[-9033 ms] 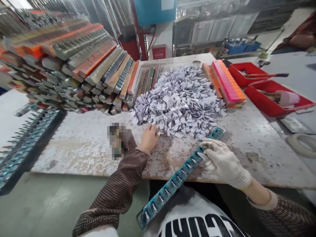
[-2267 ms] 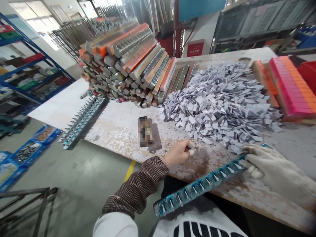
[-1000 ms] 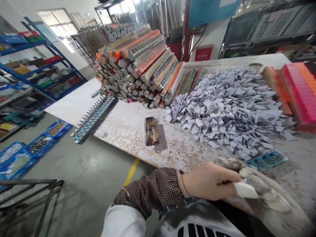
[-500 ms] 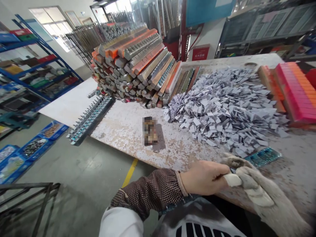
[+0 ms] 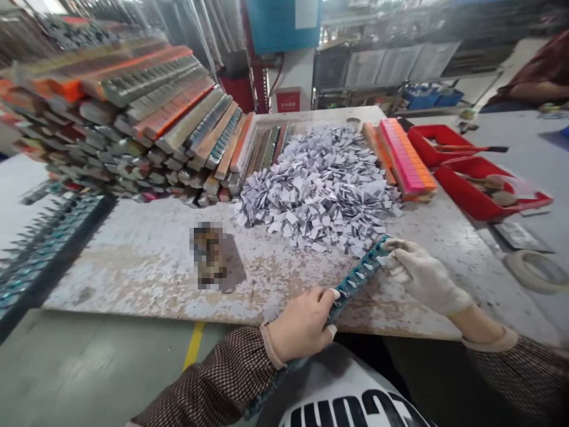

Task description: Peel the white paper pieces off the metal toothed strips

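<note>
A narrow, glittery teal strip (image 5: 355, 281) set with a row of small pale pointed pieces slants up from my lap over the table's front edge. Wrapped over its middle is my left hand (image 5: 302, 325), bare but for white covers on two fingertips. Near the far end, my right hand (image 5: 424, 277), in a white knitted glove, pinches the strip. Just beyond lies a heap of small whitish folded pieces (image 5: 320, 190). The strip's lower part is mostly hidden behind my left hand and forearm.
Bars are stacked high (image 5: 146, 130) at the left, with a spiked teal rack (image 5: 53, 255) below. A pixelated small object (image 5: 208, 255) stands on the worn table (image 5: 146, 267). Pink and orange bars (image 5: 406, 160), red bins (image 5: 484, 190) and a tape roll (image 5: 536, 271) sit right. Another person's arm (image 5: 537, 89) shows.
My view has swung right. From close together a half second ago, my hands have moved apart along the strip. Nine seconds ago my left hand was at the heap's edge.
</note>
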`<action>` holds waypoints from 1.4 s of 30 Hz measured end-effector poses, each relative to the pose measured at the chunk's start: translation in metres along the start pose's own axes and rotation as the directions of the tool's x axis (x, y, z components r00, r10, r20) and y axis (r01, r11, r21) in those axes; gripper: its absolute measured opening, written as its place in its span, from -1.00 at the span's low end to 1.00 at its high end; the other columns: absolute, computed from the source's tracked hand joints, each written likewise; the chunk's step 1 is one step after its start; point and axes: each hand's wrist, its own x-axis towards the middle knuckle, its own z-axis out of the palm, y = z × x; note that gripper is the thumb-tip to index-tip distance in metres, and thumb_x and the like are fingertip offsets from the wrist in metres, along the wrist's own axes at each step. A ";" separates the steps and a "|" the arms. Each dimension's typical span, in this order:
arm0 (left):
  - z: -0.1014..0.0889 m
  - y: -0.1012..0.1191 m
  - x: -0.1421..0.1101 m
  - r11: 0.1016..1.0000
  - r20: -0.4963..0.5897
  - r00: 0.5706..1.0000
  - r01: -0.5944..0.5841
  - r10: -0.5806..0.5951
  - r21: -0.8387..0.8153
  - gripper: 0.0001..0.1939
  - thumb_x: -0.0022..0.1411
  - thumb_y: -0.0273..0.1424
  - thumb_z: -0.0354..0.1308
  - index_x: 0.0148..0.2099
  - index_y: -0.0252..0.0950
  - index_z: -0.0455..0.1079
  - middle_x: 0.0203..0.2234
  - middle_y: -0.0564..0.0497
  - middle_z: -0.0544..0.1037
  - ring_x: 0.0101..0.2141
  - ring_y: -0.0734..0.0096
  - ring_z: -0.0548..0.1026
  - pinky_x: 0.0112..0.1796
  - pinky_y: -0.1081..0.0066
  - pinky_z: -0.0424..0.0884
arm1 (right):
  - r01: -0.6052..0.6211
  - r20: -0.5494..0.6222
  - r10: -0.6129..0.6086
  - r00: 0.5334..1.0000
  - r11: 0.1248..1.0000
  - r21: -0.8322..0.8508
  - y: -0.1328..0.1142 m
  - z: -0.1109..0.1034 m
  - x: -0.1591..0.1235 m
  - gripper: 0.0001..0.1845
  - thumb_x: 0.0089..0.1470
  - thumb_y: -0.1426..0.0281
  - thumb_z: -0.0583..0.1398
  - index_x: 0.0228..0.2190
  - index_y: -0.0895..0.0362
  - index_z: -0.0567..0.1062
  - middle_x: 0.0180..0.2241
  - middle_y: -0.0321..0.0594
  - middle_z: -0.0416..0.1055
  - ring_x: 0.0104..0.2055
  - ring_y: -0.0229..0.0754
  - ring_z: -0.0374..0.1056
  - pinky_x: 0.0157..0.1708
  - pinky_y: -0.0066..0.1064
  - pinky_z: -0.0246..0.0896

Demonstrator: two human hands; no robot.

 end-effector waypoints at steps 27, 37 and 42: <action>-0.016 -0.020 0.008 0.993 -0.035 0.997 -0.074 0.071 -0.091 -0.33 0.19 0.08 0.34 0.16 -0.20 0.32 0.00 -0.12 0.57 -0.07 0.02 0.59 -0.12 0.23 0.50 | 0.589 0.448 -0.392 0.803 0.414 -0.694 0.000 0.004 0.012 -0.74 0.30 0.39 0.09 -0.39 0.11 0.51 -0.16 0.01 0.50 -0.09 0.10 0.42 0.02 -0.05 0.34; -0.045 -0.069 0.086 0.873 -0.411 0.822 0.474 -0.394 0.112 -0.73 0.44 -0.36 0.13 0.12 -0.32 0.31 -0.04 -0.26 0.58 -0.05 0.02 0.61 -0.11 0.25 0.46 | 0.549 0.335 -0.456 0.824 0.501 -0.669 -0.006 0.032 -0.018 -0.75 0.34 0.37 0.09 -0.37 0.11 0.47 -0.07 0.06 0.49 0.07 0.16 0.41 0.13 0.08 0.32; -0.037 -0.078 0.084 0.881 -0.414 0.821 0.465 -0.393 0.087 -0.77 0.44 -0.47 0.07 0.11 -0.29 0.31 -0.02 -0.20 0.59 -0.02 0.13 0.59 -0.07 0.31 0.45 | 0.520 0.285 -0.456 0.843 0.555 -0.649 -0.003 0.027 -0.016 -0.72 0.37 0.25 0.13 -0.36 0.10 0.45 -0.04 0.07 0.48 0.09 0.17 0.42 0.09 0.04 0.39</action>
